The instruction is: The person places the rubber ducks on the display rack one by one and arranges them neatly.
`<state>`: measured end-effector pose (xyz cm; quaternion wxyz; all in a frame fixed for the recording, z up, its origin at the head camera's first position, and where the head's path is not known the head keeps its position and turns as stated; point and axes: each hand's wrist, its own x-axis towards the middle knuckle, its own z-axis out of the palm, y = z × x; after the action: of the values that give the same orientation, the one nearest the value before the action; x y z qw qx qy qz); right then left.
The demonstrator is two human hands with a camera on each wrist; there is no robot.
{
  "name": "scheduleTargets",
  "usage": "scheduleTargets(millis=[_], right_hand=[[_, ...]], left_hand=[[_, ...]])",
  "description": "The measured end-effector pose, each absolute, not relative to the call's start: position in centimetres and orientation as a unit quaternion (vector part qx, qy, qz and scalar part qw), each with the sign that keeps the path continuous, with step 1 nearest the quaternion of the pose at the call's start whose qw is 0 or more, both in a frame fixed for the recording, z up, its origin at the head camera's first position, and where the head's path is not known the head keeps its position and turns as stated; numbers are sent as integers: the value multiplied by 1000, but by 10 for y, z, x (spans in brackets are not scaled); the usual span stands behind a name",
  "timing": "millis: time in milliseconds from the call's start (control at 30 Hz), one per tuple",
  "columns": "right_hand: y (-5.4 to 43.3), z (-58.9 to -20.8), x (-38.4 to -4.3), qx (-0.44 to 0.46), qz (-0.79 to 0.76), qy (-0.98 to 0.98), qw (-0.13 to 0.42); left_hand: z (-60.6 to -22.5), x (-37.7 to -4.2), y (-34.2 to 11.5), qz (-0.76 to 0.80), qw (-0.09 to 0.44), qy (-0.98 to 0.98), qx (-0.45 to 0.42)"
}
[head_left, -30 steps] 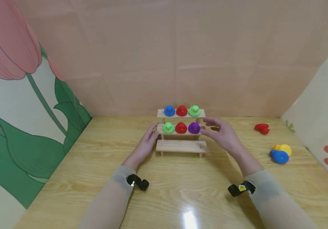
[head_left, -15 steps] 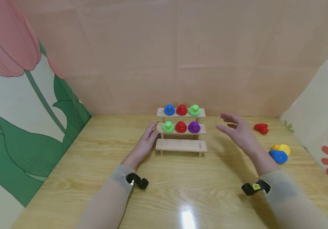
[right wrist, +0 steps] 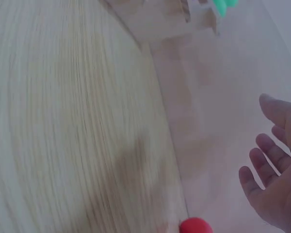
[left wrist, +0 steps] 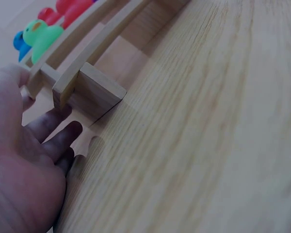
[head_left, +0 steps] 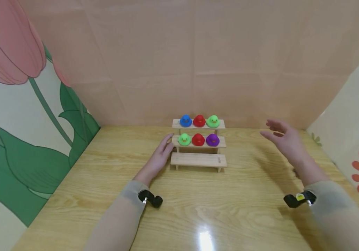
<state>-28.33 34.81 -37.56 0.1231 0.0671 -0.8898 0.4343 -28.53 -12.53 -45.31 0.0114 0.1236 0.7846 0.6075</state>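
A small three-tier wooden rack (head_left: 198, 159) stands at the middle back of the table. Its top tier carries a blue duck (head_left: 185, 121), a red duck (head_left: 199, 121) and a green duck (head_left: 213, 121). On the middle tier sit another green duck (head_left: 184, 139), a red duck (head_left: 198, 139) and a purple duck (head_left: 212, 140); the front tier is bare. My left hand (head_left: 159, 157) rests at the rack's left end, fingers loosely extended by the middle tier. Well right of the rack, my right hand (head_left: 287, 141) hovers with thumb and fingers apart, holding nothing.
Low in the right wrist view is a loose red toy (right wrist: 196, 225), near the table's back edge. The right hand and arm cover the loose toys on the right in the head view. A pinkish backdrop (head_left: 195, 62) rises behind the wooden table (head_left: 229, 209).
My right hand has moved away from the purple duck, far to the right, covering the loose red, yellow and blue toys. The left hand stays at the rack's left end.
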Motion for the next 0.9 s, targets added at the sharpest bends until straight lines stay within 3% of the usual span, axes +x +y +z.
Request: scheduleTargets(millis=[900], right_hand=[[417, -393, -307, 32, 377, -922, 82]], left_hand=[[-456, -287, -127, 613, 15, 780, 125]])
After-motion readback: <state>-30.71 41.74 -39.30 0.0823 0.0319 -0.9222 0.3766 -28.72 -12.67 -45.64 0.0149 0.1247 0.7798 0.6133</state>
